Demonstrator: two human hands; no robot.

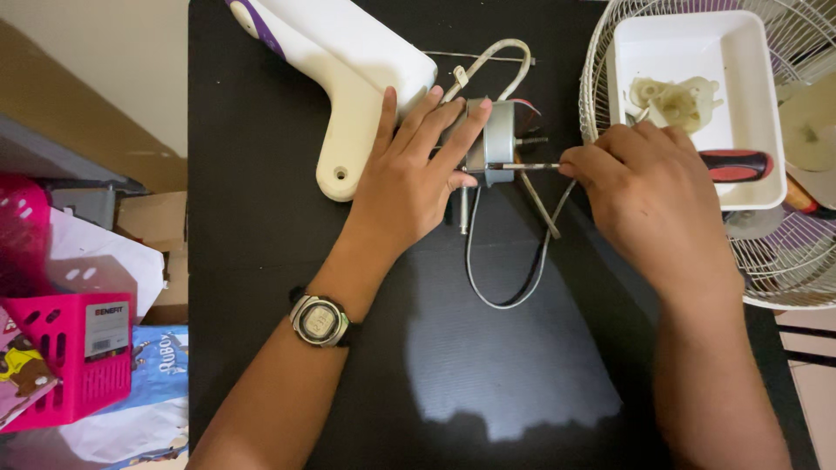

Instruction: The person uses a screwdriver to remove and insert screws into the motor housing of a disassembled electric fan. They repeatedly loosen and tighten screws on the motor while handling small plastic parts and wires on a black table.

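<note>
Motor (498, 139): lay mid-tabletop, beside a white housing (348, 78).
Left hand (409, 178): fingers spread, pressing the motor flat.
Right hand (649, 196): closed round a screwdriver (736, 164), tip at the motor.
Tabletop (488, 365): black, ribbed.
Right: fan grille (784, 270), white tray (688, 48).
Floor, left: pink basket (74, 370).

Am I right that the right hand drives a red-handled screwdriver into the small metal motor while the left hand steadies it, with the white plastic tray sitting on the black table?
Not quite: in the head view the white plastic tray sits on the white wire fan grille, not the black table. The right hand, red-handled screwdriver, small metal motor and left hand are as stated.
</note>
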